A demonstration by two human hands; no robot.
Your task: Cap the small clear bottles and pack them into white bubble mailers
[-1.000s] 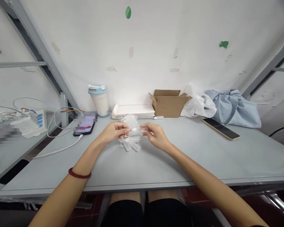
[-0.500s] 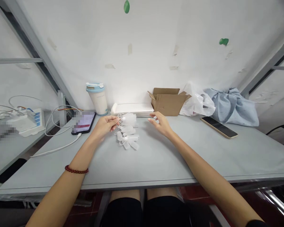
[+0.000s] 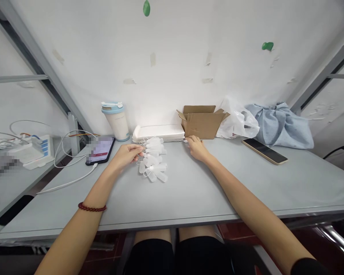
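Note:
Several small translucent white pieces with thin white cord loops [image 3: 154, 167] lie in a column on the grey table. At the column's upper left is my left hand [image 3: 127, 154], thumb and fingers pinched together at the cords of the upper pieces. What sits between those fingertips is too small to make out. My right hand [image 3: 198, 148] rests palm down on the table in front of the cardboard box [image 3: 205, 126], its fingers loosely bent and holding nothing that I can see. Its fingertips are near the right end of a white stack of flat sheets [image 3: 163, 131].
A lidded cup [image 3: 116, 122] stands at the back left, beside a phone [image 3: 100, 151] and a white charging cable [image 3: 71, 186]. On the right are a white plastic bag [image 3: 237, 120], a blue cloth bundle [image 3: 281, 124] and a second phone [image 3: 264, 151]. The table's front edge [image 3: 189, 222] runs below my arms.
The piece held up by my left hand now lies with the others, and that hand sits slightly lower. My right hand has come down onto the table by the box.

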